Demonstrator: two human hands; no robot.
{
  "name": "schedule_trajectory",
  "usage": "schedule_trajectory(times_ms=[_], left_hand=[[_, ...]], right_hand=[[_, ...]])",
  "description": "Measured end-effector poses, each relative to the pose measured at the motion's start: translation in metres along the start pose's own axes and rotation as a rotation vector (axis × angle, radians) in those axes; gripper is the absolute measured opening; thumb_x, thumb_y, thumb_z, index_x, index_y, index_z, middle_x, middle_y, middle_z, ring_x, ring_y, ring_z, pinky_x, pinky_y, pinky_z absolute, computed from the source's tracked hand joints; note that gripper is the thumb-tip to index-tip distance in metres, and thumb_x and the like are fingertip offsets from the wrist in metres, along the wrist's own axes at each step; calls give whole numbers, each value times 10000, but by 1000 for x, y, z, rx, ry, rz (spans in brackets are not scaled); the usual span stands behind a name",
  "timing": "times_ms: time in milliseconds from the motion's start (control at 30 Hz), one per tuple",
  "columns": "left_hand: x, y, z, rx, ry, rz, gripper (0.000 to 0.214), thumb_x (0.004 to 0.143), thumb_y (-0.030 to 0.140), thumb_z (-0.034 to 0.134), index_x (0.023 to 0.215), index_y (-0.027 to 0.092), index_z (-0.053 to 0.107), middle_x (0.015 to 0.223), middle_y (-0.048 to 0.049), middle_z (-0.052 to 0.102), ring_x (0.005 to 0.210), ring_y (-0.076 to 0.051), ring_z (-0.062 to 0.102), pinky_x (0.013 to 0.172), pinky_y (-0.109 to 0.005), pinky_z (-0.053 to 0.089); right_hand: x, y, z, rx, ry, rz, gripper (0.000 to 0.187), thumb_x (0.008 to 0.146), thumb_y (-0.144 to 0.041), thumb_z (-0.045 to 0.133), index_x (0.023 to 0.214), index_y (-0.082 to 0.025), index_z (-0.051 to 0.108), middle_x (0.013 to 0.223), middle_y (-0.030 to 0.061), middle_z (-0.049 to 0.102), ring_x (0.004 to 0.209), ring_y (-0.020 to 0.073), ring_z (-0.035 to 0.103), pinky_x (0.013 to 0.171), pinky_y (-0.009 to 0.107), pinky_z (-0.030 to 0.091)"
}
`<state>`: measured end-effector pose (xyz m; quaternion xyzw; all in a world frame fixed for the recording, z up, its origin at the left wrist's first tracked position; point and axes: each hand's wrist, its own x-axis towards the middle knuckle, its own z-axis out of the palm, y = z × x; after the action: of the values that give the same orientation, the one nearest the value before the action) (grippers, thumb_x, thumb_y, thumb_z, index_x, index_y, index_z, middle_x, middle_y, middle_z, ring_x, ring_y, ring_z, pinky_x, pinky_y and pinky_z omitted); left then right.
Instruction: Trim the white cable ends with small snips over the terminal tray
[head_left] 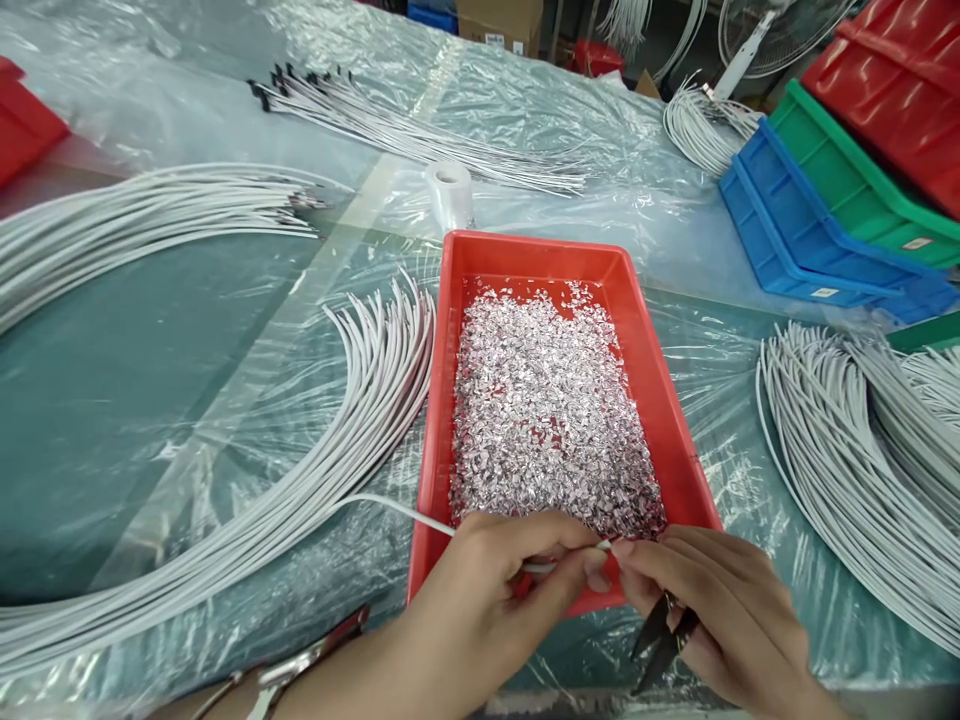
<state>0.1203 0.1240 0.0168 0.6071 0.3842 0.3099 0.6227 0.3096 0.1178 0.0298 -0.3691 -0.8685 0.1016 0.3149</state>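
My left hand [491, 590] is closed in a pinch on a white cable [401, 508], just above the near end of a red tray [433, 430]. Fingertips of my right hand [724, 600] meet the cable's end from the other side. Tucked in that same hand is a pair of dark scissors [664, 640], blades pointing down and left; the handles are hidden. Small silvery foil scraps [540, 400] cover most of the tray's floor. The cable trails left to a bundle of white cables [367, 400] beside the tray.
More white cable bundles lie at the left [150, 215], right [847, 450] and back [427, 140]. A clear film roll [451, 195] stands behind the tray. Blue [795, 220] and green bins [862, 180] are stacked back right. Plastic sheeting covers the table [225, 370].
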Motion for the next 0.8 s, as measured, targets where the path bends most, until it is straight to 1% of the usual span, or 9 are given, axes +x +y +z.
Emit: schedule_trajectory(times_ms=[133,200,267,333,400,567,667,800], left_hand=[[3,4,-2,-80,-32,-14,238,921,181,459,912,194,696,828,-21,727,777,-122,669,687,-179,493],[3,5,-3,-94,-40,-18,251,927,178,448,928,205,698,810,-16,722,758,-114,658,662,-170,481],[1,5,-3,-91,-55,-19,258,931,177,441,932,213,696,772,-6,710,666,-89,624,586,-152,455],[-1,5,-4,-75,-67,-27,259,934,187,436,916,216,692,733,4,690,560,-66,555,510,-143,416],[-1,4,-4,-71,-78,-40,263,940,206,426,880,209,682,707,8,667,515,-58,501,484,-142,395],[2,5,-5,-110,-114,-76,309,962,264,372,804,183,624,672,5,624,532,-65,489,493,-159,384],[0,5,-6,-93,-133,-74,313,967,278,349,827,186,614,622,15,568,569,-81,498,525,-179,383],[-5,5,-5,-83,-72,-23,220,950,294,383,884,185,562,643,28,488,579,-90,428,513,-196,341]], right_hand=[[0,-2,1,7,6,8,187,874,-42,486,1017,-140,555,653,-7,657,561,126,609,529,250,460],[1,-1,2,15,16,-5,182,880,-50,478,1021,-142,548,631,-10,651,522,125,593,503,253,454],[2,0,2,29,18,-20,181,884,-61,476,1035,-137,540,636,-3,662,514,128,590,493,256,455],[3,1,2,29,20,-33,176,884,-69,478,1040,-127,535,643,10,673,525,137,598,492,263,459],[3,1,3,25,22,-44,186,875,-63,482,1044,-120,535,634,14,674,519,138,597,479,264,457],[3,2,4,56,16,-51,258,852,-40,476,1087,-131,530,665,9,684,534,133,608,484,253,468],[4,2,4,74,23,-50,227,855,-38,481,1057,-122,539,642,8,664,513,121,575,466,242,440],[5,0,3,67,16,-65,157,886,-66,448,997,-101,554,604,27,628,495,123,538,451,246,412]])
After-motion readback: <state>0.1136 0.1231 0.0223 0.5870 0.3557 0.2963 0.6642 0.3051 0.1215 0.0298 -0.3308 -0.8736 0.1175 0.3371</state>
